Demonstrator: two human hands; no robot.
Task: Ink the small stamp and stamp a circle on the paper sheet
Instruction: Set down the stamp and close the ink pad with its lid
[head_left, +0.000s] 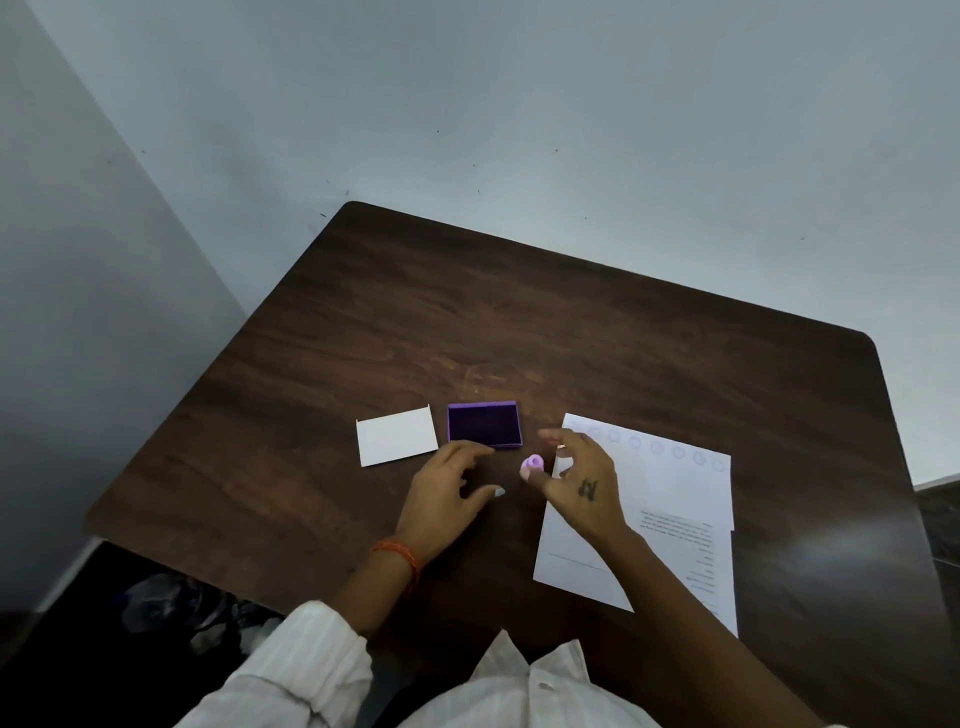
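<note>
- While the stamp (532, 464) sits on the dark table (571, 338), between the two hands, the right hand (582, 486) arches over it with fingers spread; its thumb looks to touch the stamp, though whether it grips is unclear.
- The left hand (449, 493) rests loosely spread and empty, just below the ink pad (484, 424).
- The pad lies uncovered, purple, with its white lid (397, 435) beside it on the left.
- The sheet (670, 519) lies to the right, partly under the right hand, a row of faint circles (656, 447) along its far edge.
- An orange thread (400, 553) circles the left wrist.
</note>
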